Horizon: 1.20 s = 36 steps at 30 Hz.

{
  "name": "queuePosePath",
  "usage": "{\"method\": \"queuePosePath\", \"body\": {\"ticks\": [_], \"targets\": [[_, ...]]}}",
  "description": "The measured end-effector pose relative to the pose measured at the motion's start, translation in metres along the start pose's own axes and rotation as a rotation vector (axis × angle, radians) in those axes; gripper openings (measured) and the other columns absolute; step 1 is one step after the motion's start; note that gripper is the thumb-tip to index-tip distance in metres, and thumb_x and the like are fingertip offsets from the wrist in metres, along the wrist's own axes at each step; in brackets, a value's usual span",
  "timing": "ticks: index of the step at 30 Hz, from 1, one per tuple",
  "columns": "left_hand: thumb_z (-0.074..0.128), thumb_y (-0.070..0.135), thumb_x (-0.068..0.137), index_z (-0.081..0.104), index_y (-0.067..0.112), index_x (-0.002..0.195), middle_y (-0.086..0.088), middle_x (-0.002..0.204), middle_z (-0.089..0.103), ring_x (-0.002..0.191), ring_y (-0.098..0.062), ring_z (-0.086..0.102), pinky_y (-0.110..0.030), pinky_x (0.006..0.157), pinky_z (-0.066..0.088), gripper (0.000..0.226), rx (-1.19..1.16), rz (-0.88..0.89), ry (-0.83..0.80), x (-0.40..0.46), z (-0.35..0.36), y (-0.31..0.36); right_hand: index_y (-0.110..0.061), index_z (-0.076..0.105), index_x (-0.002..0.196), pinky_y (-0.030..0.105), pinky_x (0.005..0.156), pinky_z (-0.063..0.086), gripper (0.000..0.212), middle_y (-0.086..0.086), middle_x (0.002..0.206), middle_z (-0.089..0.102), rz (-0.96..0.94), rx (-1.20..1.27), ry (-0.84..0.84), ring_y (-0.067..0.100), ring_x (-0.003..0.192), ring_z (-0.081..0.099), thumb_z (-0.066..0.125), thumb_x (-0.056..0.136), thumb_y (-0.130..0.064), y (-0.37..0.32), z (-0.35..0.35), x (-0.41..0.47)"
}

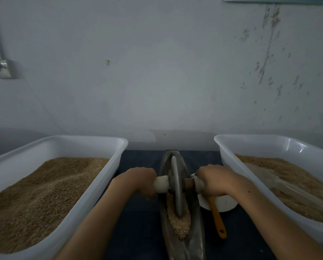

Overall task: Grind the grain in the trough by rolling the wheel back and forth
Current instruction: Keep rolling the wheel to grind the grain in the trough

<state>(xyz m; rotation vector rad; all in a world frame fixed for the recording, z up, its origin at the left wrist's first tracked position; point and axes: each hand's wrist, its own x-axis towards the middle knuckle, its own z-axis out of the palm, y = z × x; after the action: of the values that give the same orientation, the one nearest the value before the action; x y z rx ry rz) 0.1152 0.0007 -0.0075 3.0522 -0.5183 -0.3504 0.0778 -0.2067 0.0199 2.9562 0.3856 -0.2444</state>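
With my left hand (141, 180) and right hand (212, 180) each curled tight round a pale handle end, I am mid-stroke, the grey metal wheel (176, 186) standing in the narrow dark trough (196, 239) on tan grain (181, 224), and next I judge a steady, level roll along the trough.

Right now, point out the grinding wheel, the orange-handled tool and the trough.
grinding wheel (176, 186): head view, on the disc's grey edge.
orange-handled tool (218, 221): head view, midway along its handle.
trough (166, 162): head view, on its dark far left wall.
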Motion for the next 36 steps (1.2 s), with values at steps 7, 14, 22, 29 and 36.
{"method": "queuePosePath", "body": {"ticks": [7, 14, 22, 29, 36], "targets": [[0.067, 0.029, 0.081, 0.055, 0.014, 0.115, -0.003, 0.099, 0.061, 0.085, -0.018, 0.055, -0.031, 0.072, 0.041, 0.039, 0.055, -0.044, 0.121, 0.001, 0.004, 0.002, -0.016, 0.060, 0.111, 0.032, 0.084, 0.049, 0.021, 0.005, 0.107, 0.064, 0.051, 0.010, 0.093, 0.021, 0.095, 0.061, 0.058, 0.090, -0.015, -0.003, 0.004, 0.004], [0.059, 0.022, 0.088, 0.042, 0.018, 0.110, -0.002, 0.105, 0.062, 0.092, -0.020, 0.061, -0.030, 0.070, 0.035, 0.028, 0.204, -0.100, 0.554, 0.007, 0.018, 0.011, -0.021, 0.049, 0.108, 0.034, 0.088, 0.037, 0.017, 0.000, 0.108, 0.062, 0.131, 0.021, 0.453, 0.022, 0.102, 0.058, 0.050, 0.093, -0.013, -0.006, 0.026, 0.014], [0.061, 0.027, 0.087, 0.049, 0.016, 0.118, -0.005, 0.112, 0.061, 0.100, -0.022, 0.059, -0.032, 0.080, 0.044, 0.035, 0.198, -0.034, 0.349, 0.003, 0.007, 0.006, -0.018, 0.058, 0.109, 0.032, 0.083, 0.045, 0.020, 0.004, 0.109, 0.062, 0.056, 0.026, 0.258, 0.022, 0.100, 0.060, 0.057, 0.090, -0.014, 0.001, 0.013, 0.009], [0.071, 0.025, 0.080, 0.056, 0.014, 0.118, -0.006, 0.111, 0.063, 0.090, -0.018, 0.056, -0.031, 0.079, 0.044, 0.042, 0.040, -0.015, -0.003, -0.002, 0.000, 0.002, -0.017, 0.055, 0.091, 0.025, 0.062, 0.044, 0.013, -0.002, 0.078, 0.053, 0.009, 0.038, -0.046, 0.015, 0.075, 0.056, 0.066, 0.084, -0.020, 0.002, 0.002, 0.000], [0.066, 0.029, 0.083, 0.053, 0.017, 0.117, -0.004, 0.110, 0.062, 0.097, -0.021, 0.059, -0.032, 0.079, 0.044, 0.038, 0.102, -0.051, 0.225, 0.004, 0.005, 0.003, -0.016, 0.060, 0.109, 0.031, 0.078, 0.045, 0.020, 0.005, 0.104, 0.062, 0.074, -0.004, 0.198, 0.022, 0.094, 0.061, 0.057, 0.090, -0.012, -0.003, 0.009, 0.008]]}}
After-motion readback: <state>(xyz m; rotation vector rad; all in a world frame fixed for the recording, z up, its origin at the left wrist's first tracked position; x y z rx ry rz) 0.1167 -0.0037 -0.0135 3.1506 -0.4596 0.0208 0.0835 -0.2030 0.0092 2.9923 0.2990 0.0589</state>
